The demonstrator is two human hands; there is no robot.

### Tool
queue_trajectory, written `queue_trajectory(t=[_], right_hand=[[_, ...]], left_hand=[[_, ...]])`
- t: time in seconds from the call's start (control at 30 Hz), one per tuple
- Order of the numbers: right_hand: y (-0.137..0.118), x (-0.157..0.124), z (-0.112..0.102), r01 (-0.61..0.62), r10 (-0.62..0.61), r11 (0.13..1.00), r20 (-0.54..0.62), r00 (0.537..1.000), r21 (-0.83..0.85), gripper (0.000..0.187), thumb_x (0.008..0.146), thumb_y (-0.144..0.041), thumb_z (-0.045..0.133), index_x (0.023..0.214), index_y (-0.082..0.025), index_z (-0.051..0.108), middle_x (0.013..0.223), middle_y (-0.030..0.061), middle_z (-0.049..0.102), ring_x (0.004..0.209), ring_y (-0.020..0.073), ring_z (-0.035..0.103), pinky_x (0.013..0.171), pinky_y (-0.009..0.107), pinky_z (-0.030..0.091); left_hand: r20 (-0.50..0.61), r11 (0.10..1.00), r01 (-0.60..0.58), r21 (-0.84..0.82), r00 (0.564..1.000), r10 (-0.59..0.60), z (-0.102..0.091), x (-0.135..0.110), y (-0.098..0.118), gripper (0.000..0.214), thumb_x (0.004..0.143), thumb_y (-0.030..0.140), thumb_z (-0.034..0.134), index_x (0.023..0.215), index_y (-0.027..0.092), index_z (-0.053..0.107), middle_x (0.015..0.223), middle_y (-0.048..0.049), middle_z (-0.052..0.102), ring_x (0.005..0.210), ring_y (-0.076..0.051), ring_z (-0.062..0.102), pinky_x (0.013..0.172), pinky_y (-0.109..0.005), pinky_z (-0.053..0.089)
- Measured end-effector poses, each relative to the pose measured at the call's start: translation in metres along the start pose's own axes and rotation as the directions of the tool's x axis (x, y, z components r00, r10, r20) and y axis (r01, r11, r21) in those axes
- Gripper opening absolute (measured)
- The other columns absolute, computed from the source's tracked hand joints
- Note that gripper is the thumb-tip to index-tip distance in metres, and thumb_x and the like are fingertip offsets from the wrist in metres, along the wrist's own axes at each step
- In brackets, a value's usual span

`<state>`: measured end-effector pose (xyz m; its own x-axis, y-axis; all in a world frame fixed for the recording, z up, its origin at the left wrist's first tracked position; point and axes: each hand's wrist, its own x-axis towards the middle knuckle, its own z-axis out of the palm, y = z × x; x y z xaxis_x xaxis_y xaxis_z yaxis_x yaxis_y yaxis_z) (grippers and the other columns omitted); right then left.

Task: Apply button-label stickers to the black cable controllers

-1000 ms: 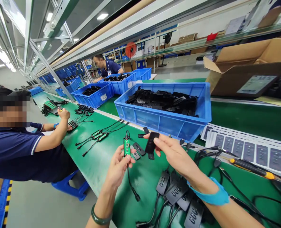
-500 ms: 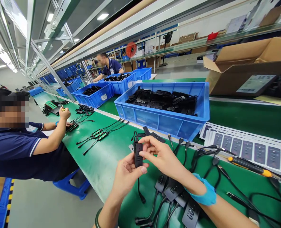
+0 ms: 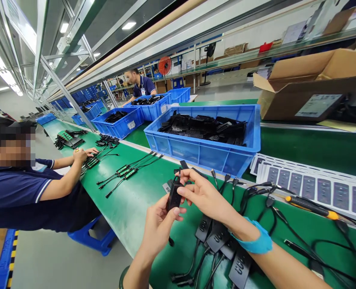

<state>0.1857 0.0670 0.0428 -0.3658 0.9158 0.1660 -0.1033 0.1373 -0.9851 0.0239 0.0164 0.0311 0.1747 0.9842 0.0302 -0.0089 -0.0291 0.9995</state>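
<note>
Between both hands, above the green bench, is a small black controller box (image 3: 173, 196) with a cable at each end. My left hand (image 3: 158, 222) grips its lower part, the thumb along its near side. My right hand (image 3: 198, 192) pinches its upper end near the cable. The box is tilted, its top leaning right. Behind it, black casing parts (image 3: 183, 165) and a piece with cut-out slots (image 3: 167, 186) lie on the bench. Below my right forearm rests a pile of cabled controllers with labelled faces (image 3: 218, 239).
A blue bin (image 3: 196, 154) of black casings stands ahead. Sticker sheets (image 3: 312, 188), an orange-black screwdriver (image 3: 312, 206) and loose cables lie right. Green circuit boards with leads (image 3: 125, 171) lie left, near a seated co-worker (image 3: 57, 184). An open carton (image 3: 310, 94) stands at the back right.
The controller box has been turned and tilted in my hands, with its slotted face no longer clearly seen. My right fingers have moved up toward its cable end. The co-worker's raised hand has lowered.
</note>
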Motion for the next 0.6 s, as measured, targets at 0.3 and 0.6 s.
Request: queue_trajectory(t=[0.3, 0.6], right_hand=[[-0.007, -0.006, 0.004, 0.156, -0.159, 0.98, -0.013, 0.987, -0.127, 0.041, 0.094, -0.056, 0.047, 0.092, -0.017, 0.061, 0.082, 0.0037, 0.062, 0.075, 0.0157, 0.056, 0.07, 0.029, 0.047], [-0.007, 0.012, -0.037, 0.105, -0.021, 0.979, -0.418, 0.908, 0.177, 0.036, 0.081, -0.054, 0.061, 0.094, -0.02, 0.059, 0.076, 0.0024, 0.056, 0.057, 0.0117, 0.044, 0.045, 0.024, 0.029]], left_hand=[[0.038, 0.945, -0.08, 0.316, 0.997, 0.072, 0.0, -0.009, 0.006, 0.032, 0.095, 0.036, 0.05, 0.119, 0.019, 0.063, 0.088, -0.0065, 0.073, 0.062, -0.016, 0.066, 0.059, -0.026, 0.053], [0.08, 0.936, 0.002, 0.352, 0.996, -0.032, -0.014, 0.012, -0.014, 0.028, 0.084, 0.035, 0.065, 0.107, 0.019, 0.07, 0.082, -0.0047, 0.058, 0.071, -0.017, 0.055, 0.055, -0.023, 0.047]])
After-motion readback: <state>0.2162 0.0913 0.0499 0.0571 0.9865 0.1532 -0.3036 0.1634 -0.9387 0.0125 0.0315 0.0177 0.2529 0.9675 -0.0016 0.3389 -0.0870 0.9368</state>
